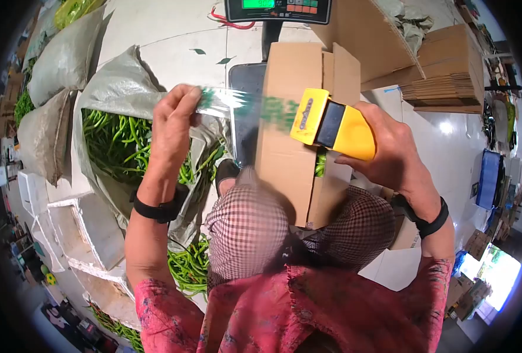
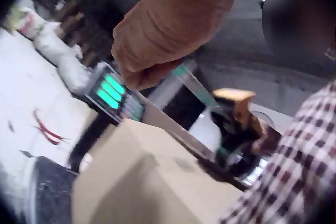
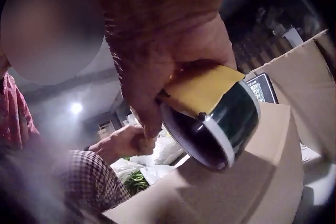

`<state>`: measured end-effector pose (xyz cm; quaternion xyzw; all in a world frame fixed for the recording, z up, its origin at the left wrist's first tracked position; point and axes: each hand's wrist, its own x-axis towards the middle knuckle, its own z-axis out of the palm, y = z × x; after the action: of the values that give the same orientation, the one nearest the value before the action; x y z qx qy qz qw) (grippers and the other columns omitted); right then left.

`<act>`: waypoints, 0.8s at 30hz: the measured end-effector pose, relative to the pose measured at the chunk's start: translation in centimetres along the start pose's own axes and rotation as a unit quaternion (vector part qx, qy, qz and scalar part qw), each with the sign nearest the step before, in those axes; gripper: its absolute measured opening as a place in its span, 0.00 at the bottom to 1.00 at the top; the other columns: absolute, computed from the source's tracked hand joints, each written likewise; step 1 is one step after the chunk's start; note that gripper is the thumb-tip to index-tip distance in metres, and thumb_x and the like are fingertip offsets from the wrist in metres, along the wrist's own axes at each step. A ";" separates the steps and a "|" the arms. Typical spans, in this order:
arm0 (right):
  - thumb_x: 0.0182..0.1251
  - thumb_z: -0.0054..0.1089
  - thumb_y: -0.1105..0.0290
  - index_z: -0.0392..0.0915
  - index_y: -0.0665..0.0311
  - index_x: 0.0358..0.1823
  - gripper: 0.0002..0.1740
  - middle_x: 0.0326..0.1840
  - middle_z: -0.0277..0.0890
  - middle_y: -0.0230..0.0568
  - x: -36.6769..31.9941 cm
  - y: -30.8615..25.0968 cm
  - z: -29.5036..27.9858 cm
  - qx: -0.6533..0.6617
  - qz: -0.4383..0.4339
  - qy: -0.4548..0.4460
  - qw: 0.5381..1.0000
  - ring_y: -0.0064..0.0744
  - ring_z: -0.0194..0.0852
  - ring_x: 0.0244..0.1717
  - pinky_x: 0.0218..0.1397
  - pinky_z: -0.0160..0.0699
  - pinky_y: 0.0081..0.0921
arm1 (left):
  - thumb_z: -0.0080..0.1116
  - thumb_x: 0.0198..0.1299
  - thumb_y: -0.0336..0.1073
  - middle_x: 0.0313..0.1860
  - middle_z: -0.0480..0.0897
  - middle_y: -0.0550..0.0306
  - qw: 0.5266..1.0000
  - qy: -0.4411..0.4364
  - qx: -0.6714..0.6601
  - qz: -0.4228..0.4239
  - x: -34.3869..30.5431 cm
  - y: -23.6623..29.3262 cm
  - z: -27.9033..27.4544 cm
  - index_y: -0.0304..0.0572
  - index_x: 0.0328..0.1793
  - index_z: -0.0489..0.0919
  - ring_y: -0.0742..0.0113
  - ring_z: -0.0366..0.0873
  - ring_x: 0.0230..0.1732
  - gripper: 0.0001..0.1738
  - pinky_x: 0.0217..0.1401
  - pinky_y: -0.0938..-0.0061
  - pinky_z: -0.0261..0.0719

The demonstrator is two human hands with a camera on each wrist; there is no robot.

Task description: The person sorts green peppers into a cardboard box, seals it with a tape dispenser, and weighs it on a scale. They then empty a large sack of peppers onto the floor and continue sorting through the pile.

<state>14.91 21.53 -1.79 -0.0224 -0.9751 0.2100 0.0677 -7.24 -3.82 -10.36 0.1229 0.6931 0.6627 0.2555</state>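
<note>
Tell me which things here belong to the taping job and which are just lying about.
In use: tape dispenser, gripped by the right hand; tape strip, pinched by the left hand; cardboard box under the tape.
Lying about: open sack of green vegetables; stack of flattened cartons; filled grey sacks.

Green glowing digits on the scale display [image 1: 258,3] (too blurred to read surely), green print on the tape [image 1: 255,106] smeared, dark logo on the yellow tape dispenser [image 1: 337,126] illegible
</note>
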 end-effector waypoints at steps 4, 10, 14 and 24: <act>0.42 0.80 0.66 0.70 0.64 0.57 0.39 0.42 0.79 0.50 1.5 -0.7 1.1 -0.031 -0.018 -0.035 0.999 0.54 0.81 0.41 0.41 0.82 0.40 | 0.57 0.71 0.40 0.24 0.69 0.73 0.999 0.005 -0.034 -0.004 0.0 -6.0 -2.7 0.47 0.34 0.78 0.82 0.63 0.25 0.11 0.30 0.83 0.61; 0.43 0.80 0.65 0.68 0.60 0.58 0.39 0.40 0.79 0.49 2.9 -0.7 1.9 -0.052 0.020 -0.100 0.993 0.54 0.80 0.39 0.39 0.80 0.43 | 0.55 0.71 0.39 0.22 0.67 0.73 0.999 0.048 -0.012 -0.016 0.9 -11.3 -2.5 0.43 0.28 0.74 0.83 0.59 0.24 0.16 0.26 0.82 0.57; 0.42 0.81 0.63 0.68 0.58 0.57 0.40 0.38 0.78 0.48 3.2 -0.8 2.6 -0.080 0.032 -0.136 0.987 0.54 0.80 0.38 0.37 0.79 0.44 | 0.54 0.71 0.39 0.21 0.65 0.72 0.997 0.046 -0.030 -0.062 1.1 -15.1 -0.4 0.43 0.28 0.73 0.82 0.60 0.24 0.16 0.26 0.80 0.59; 0.43 0.79 0.63 0.71 0.58 0.56 0.36 0.37 0.80 0.48 3.8 -0.8 3.5 -0.071 0.043 -0.121 0.989 0.51 0.82 0.39 0.39 0.80 0.41 | 0.50 0.71 0.39 0.30 0.79 0.34 0.957 0.051 0.267 0.099 1.3 -20.0 6.9 0.36 0.36 0.74 0.32 0.77 0.33 0.14 0.34 0.47 0.73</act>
<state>10.63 19.71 -4.13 -0.0439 -0.9867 0.1438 -0.0618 -1.38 0.92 -30.21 0.2201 0.8416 0.4806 0.1108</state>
